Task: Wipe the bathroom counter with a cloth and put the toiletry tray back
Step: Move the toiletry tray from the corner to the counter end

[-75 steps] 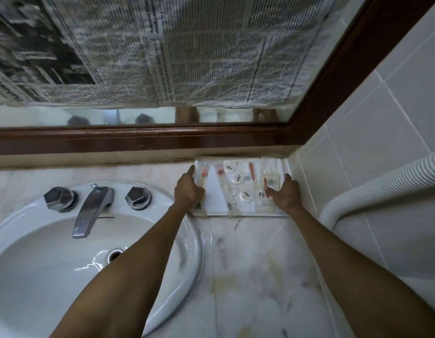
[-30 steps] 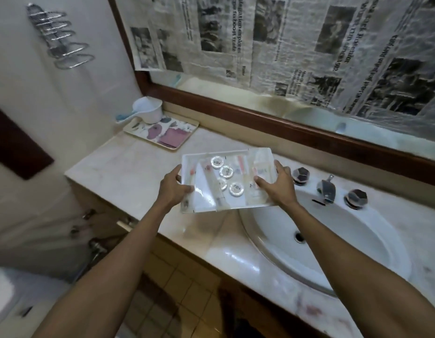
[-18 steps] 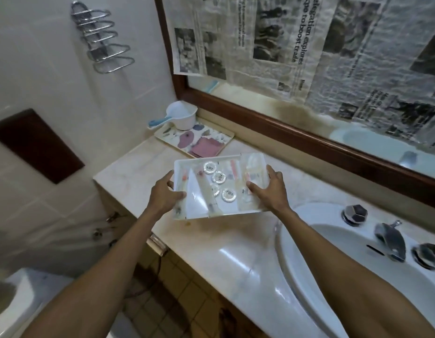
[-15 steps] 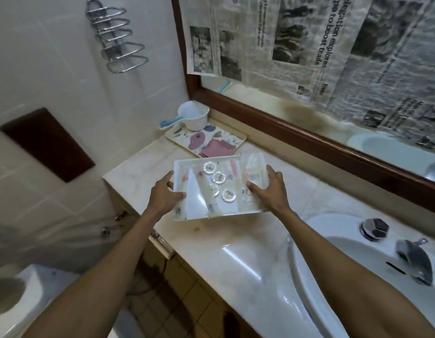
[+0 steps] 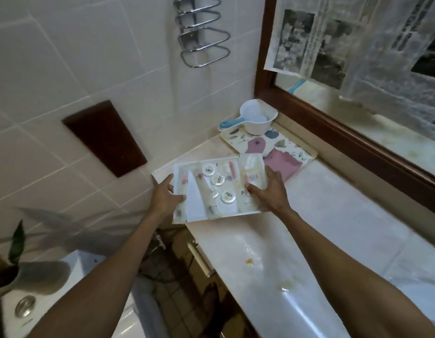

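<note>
Both hands, left hand and right hand, grip the toiletry tray; patterned tray lies just beyond.

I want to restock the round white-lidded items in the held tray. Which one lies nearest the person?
The round lid at the near end of the toiletry tray. The other two lie farther back, toward the wall.

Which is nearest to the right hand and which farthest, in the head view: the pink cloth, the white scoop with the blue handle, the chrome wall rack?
From the right hand, which grips the toiletry tray:
1. Pink cloth, just beyond the hand, on the patterned tray.
2. White scoop, farther back in the counter's corner.
3. Chrome wall rack, high on the tiled wall.
</note>
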Demonstrator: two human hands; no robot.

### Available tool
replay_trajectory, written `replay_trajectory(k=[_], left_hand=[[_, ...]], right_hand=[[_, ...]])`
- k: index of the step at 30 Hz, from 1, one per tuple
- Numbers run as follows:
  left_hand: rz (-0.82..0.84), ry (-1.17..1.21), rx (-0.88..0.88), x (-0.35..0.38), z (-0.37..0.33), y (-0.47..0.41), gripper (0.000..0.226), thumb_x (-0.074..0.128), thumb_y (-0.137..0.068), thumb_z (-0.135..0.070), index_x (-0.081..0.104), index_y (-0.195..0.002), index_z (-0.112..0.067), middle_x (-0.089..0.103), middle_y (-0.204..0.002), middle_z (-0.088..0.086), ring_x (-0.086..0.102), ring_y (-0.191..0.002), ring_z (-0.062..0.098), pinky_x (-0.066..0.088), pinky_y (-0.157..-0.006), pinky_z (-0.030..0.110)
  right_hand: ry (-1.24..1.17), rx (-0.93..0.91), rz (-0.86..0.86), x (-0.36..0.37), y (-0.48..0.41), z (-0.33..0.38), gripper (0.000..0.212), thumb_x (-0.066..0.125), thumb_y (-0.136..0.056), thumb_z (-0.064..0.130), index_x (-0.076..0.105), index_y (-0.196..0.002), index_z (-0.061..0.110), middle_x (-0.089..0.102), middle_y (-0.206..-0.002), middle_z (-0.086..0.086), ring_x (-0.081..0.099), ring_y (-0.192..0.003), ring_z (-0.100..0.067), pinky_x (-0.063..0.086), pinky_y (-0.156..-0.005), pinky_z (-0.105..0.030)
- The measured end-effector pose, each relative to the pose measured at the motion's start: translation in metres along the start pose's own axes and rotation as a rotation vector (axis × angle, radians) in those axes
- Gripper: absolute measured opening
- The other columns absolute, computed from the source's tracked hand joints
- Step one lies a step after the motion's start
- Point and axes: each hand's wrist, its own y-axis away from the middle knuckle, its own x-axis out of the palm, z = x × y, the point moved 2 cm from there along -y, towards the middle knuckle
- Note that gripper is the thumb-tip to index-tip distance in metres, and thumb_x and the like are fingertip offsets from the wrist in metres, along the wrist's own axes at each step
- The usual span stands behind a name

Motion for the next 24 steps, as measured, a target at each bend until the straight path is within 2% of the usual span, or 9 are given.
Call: replay_trajectory(k=[3,5,7,9,12,14,17,21,24], left_hand=[[0.004,-0.031,-0.032,-0.017,0.014,-0.032,0.085,0.080,-0.086,-0.005,0.039,-0.159,-0.021,0.063,-0.119,0.007,0.063,-0.112,0.027,0.048,-0.079,0.025],[0.012,-0.043,-0.048,-0.023,0.023,-0.050,0.084,0.080,-0.086,-0.005,0.041,-0.158,-0.021,0.066,-0.123,0.009,0.063,-0.108,0.024,0.050,-0.086,0.029],[0.005,-0.038,-0.064,-0.027,0.032,-0.066,0.078,0.080,-0.087,-0.007,0.046,-0.155,-0.021,0.068,-0.128,0.009,0.064,-0.110,0.024,0.055,-0.091,0.034],[0.008,-0.047,-0.077,-0.028,0.044,-0.079,0.071,0.081,-0.087,-0.014,0.050,-0.151,-0.023,0.068,-0.134,0.006,0.065,-0.120,0.027,0.057,-0.099,0.042],[0.039,-0.049,-0.101,-0.026,0.059,-0.091,0.067,0.081,-0.087,-0.016,0.053,-0.148,-0.024,0.069,-0.135,0.005,0.066,-0.122,0.027,0.057,-0.101,0.045],[0.053,-0.045,-0.116,-0.025,0.065,-0.096,0.067,0.080,-0.087,-0.014,0.053,-0.147,-0.025,0.070,-0.132,0.004,0.066,-0.120,0.027,0.058,-0.098,0.043],[0.060,-0.036,-0.127,-0.022,0.071,-0.102,0.070,0.080,-0.087,-0.013,0.050,-0.149,-0.026,0.069,-0.130,0.005,0.065,-0.119,0.027,0.059,-0.096,0.044],[0.051,0.002,-0.126,-0.019,0.068,-0.109,0.068,0.080,-0.087,-0.011,0.050,-0.147,-0.025,0.068,-0.133,0.005,0.064,-0.122,0.027,0.058,-0.098,0.047],[0.045,0.037,-0.135,-0.018,0.065,-0.113,0.066,0.078,-0.090,-0.009,0.049,-0.148,-0.023,0.067,-0.135,0.006,0.064,-0.123,0.028,0.058,-0.099,0.046]], right_hand=[[0.021,-0.005,0.030,0.033,-0.031,0.011,0.050,0.079,-0.073,0.052,0.055,-0.112,0.031,0.054,-0.101,0.009,0.055,-0.102,-0.019,0.044,-0.079,-0.033],[0.041,-0.002,0.050,0.050,-0.049,0.013,0.049,0.079,-0.071,0.057,0.058,-0.109,0.033,0.064,-0.102,0.008,0.062,-0.101,-0.019,0.046,-0.076,-0.032],[0.031,0.027,0.079,0.071,-0.070,0.009,0.065,0.079,-0.068,0.062,0.058,-0.122,0.032,0.068,-0.116,0.008,0.064,-0.109,-0.017,0.053,-0.087,-0.036],[0.058,0.080,0.116,0.087,-0.085,0.005,0.079,0.081,-0.067,0.058,0.055,-0.134,0.024,0.062,-0.130,-0.002,0.057,-0.122,-0.023,0.049,-0.101,-0.043],[0.118,0.169,0.179,0.102,-0.102,0.002,0.096,0.084,-0.066,0.056,0.049,-0.142,0.008,0.053,-0.141,-0.012,0.050,-0.133,-0.029,0.042,-0.106,-0.039],[0.153,0.187,0.231,0.108,-0.112,0.001,0.096,0.085,-0.066,0.053,0.048,-0.142,0.008,0.052,-0.140,-0.013,0.049,-0.133,-0.029,0.041,-0.105,-0.037],[0.198,0.153,0.274,0.112,-0.122,0.004,0.095,0.085,-0.055,0.065,0.053,-0.128,0.013,0.057,-0.128,-0.011,0.054,-0.123,-0.031,0.047,-0.099,-0.040],[0.286,0.163,0.395,0.114,-0.128,0.003,0.154,0.084,-0.030,0.081,0.022,-0.155,0.015,0.039,-0.154,-0.007,0.036,-0.142,-0.030,0.037,-0.113,-0.048],[0.367,0.134,0.556,0.108,-0.126,0.003,0.167,0.092,-0.029,0.067,-0.005,-0.158,0.025,0.017,-0.165,-0.002,0.016,-0.150,-0.031,0.025,-0.119,-0.053]])
